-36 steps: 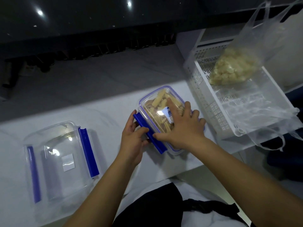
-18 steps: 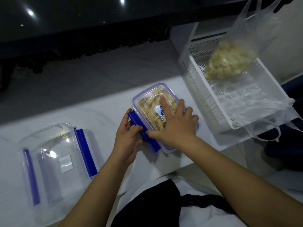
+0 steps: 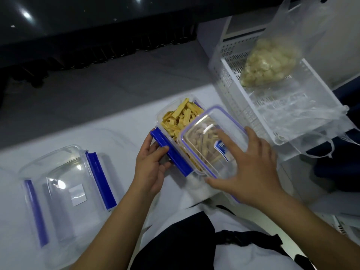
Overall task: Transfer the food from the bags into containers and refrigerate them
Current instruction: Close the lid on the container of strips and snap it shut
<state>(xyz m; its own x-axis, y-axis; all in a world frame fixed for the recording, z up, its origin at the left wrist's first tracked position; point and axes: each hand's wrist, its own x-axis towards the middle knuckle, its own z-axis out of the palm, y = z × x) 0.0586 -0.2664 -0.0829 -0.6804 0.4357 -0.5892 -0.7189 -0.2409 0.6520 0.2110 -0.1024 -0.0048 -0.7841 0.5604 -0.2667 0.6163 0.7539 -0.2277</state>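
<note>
A clear container (image 3: 165,114) full of yellow food strips (image 3: 180,116) sits on the white counter. My left hand (image 3: 152,168) grips the blue clip (image 3: 172,154) on its left side. My right hand (image 3: 251,172) holds the clear blue-rimmed lid (image 3: 210,131), which sits askew, shifted right and towards me, so the far half of the food lies uncovered. A clear plastic bag (image 3: 276,36) with pale food chunks (image 3: 268,63) rests in the white slotted basket (image 3: 229,88) at the right.
A second, larger clear container (image 3: 48,158) with two blue clips (image 3: 101,180) stands empty at the left of the counter. Loose empty plastic bags (image 3: 303,115) lie in the basket. The counter's near edge runs just below my hands, with my dark clothing beneath.
The lid was seated flat on the container under my right hand; now it has come off towards the right and uncovers the strips. My left hand stays on the blue clip.
</note>
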